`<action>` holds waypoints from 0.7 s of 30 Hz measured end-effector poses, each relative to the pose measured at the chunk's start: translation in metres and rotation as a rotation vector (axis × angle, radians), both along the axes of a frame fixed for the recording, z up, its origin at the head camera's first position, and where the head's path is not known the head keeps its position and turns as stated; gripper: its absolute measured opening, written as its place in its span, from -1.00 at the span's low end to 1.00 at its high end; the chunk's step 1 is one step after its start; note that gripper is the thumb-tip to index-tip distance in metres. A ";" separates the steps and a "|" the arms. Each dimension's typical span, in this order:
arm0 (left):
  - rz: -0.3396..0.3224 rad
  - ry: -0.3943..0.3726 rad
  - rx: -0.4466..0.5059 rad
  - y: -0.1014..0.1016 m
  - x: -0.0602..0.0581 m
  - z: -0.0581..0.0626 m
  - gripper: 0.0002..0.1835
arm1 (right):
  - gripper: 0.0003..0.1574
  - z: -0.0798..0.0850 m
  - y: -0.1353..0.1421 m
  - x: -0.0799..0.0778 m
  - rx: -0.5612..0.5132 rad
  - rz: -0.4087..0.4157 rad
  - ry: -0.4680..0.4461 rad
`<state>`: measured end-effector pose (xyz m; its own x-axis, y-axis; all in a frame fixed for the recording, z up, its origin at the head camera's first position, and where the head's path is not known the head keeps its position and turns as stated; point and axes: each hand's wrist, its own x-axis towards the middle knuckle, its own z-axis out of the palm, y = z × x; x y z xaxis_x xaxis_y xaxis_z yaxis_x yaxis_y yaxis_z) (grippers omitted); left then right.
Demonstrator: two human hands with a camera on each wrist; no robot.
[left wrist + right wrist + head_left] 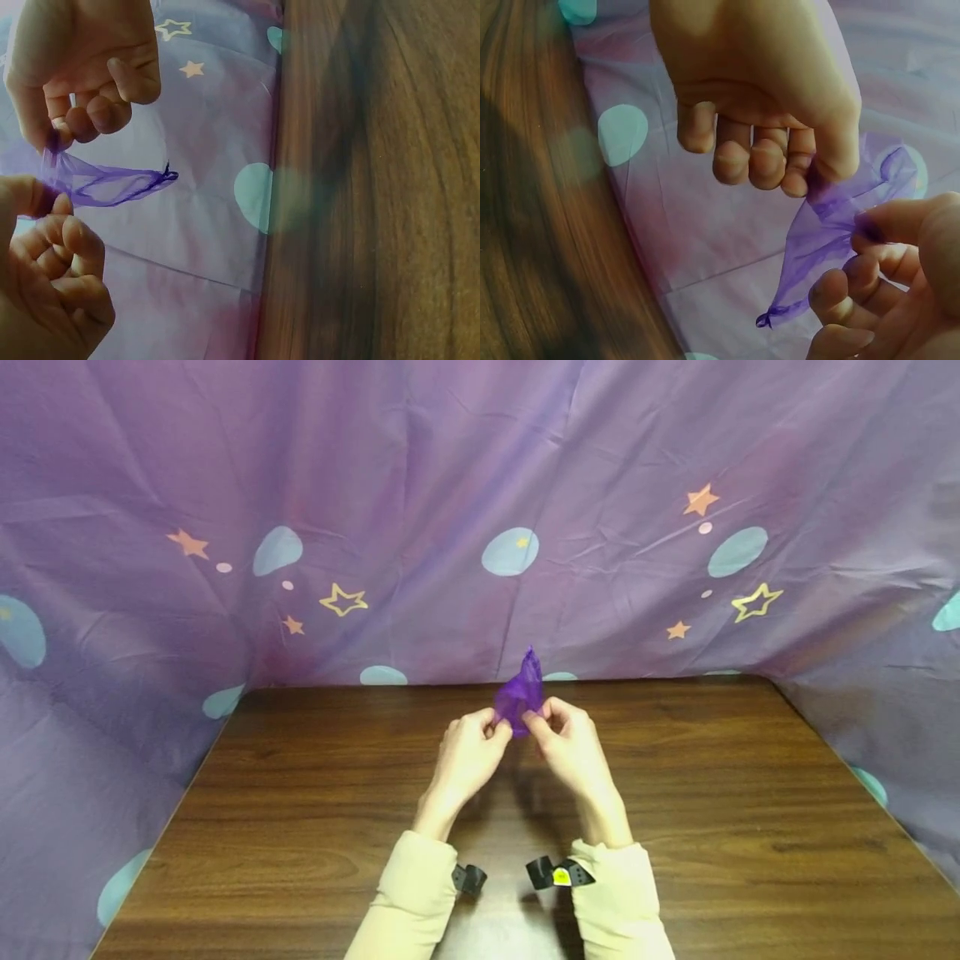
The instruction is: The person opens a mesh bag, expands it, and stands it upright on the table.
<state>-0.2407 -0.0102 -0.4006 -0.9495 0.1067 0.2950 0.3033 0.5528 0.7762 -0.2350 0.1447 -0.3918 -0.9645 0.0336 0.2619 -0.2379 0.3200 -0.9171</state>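
A sheer purple piece of thin, see-through material [519, 695] hangs between my two hands above the far part of the table, gathered to a dark, twisted tip. In the head view, my left hand [467, 753] pinches its left edge between thumb and finger. My right hand [576, 750] pinches the right side close by. From the left wrist, the purple material [112, 186] stretches away from the fingertips, its tip bunched. The right wrist view shows the same material [810, 251] spread between both pinches. Its kind is not clear.
Below the hands is a brown wood-grain table [300, 827]. A purple curtain [420, 485] with stars and pale blue spots hangs behind it and along both sides. Each cream sleeve carries a small black wrist device [472, 880].
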 end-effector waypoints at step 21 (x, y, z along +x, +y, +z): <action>-0.053 0.065 -0.005 0.002 0.001 -0.001 -0.75 | -0.86 -0.006 0.003 -0.004 0.174 -0.011 -0.033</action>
